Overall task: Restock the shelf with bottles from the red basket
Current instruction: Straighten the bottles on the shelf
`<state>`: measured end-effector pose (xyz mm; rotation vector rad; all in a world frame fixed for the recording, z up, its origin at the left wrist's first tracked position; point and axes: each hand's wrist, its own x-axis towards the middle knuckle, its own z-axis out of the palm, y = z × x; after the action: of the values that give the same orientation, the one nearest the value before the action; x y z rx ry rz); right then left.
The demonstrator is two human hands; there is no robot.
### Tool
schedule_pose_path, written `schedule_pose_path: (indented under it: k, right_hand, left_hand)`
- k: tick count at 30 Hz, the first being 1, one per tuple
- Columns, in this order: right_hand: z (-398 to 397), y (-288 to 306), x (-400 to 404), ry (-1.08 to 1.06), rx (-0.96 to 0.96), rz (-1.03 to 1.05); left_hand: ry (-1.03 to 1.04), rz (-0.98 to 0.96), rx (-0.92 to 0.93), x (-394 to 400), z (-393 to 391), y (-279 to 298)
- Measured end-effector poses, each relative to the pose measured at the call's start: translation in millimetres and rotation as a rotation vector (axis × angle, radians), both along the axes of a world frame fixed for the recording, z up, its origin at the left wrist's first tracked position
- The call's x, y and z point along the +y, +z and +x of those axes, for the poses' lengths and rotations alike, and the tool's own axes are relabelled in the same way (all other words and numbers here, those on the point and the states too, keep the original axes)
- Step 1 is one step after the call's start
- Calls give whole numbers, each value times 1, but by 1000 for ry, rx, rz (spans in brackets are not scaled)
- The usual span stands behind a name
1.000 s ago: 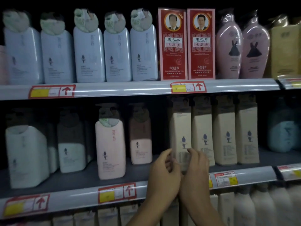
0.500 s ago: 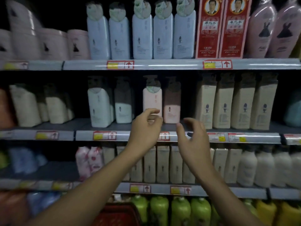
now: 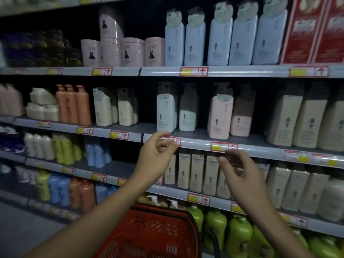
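Note:
A red basket (image 3: 149,233) sits low in front of me, its mesh wall facing the camera; I see no bottles inside it from here. My left hand (image 3: 155,157) hovers in front of the middle shelf's rail (image 3: 260,148), fingers curled and apart, holding nothing. My right hand (image 3: 240,174) floats a little lower and to the right, also empty with loose fingers. Behind the hands on that shelf stand a white pump bottle (image 3: 165,113), a pink pump bottle (image 3: 219,117) and a row of beige bottles (image 3: 283,120).
Shelves run across the whole view. Pale blue bottles (image 3: 219,41), pink tubs (image 3: 133,52) and red boxes (image 3: 301,30) fill the top shelf. Beige bottles (image 3: 195,174) stand below the hands, green bottles (image 3: 240,239) lower right. Grey floor (image 3: 22,231) lies at lower left.
Both hands drew back from the beige bottle on the middle shelf and came apart, empty. The view backed away and dropped, bringing the red basket into sight.

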<state>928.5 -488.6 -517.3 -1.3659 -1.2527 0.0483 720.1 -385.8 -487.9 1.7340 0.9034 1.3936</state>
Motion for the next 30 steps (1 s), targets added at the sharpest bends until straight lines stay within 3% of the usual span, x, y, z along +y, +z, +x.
schedule_pose_path:
  k: [8,14,19,23,30]
  right_hand:
    - [-24,8,17,-11,37,-20]
    - [-50,13,112,128,165,65]
    - [-79,32,186,311,233,-74]
    - [-106,74,184,370,277,-205]
    - [-178,224,148,413,361,-399]
  left_hand:
    - [8,0,-14,35,-14,0]
    - [-27,11,-43,102,11,-7]
    - [26,-68,-109,140,-3,1]
    - [43,-204,-82,143,-34,47]
    - [155,-373,-61,118,-98,195]
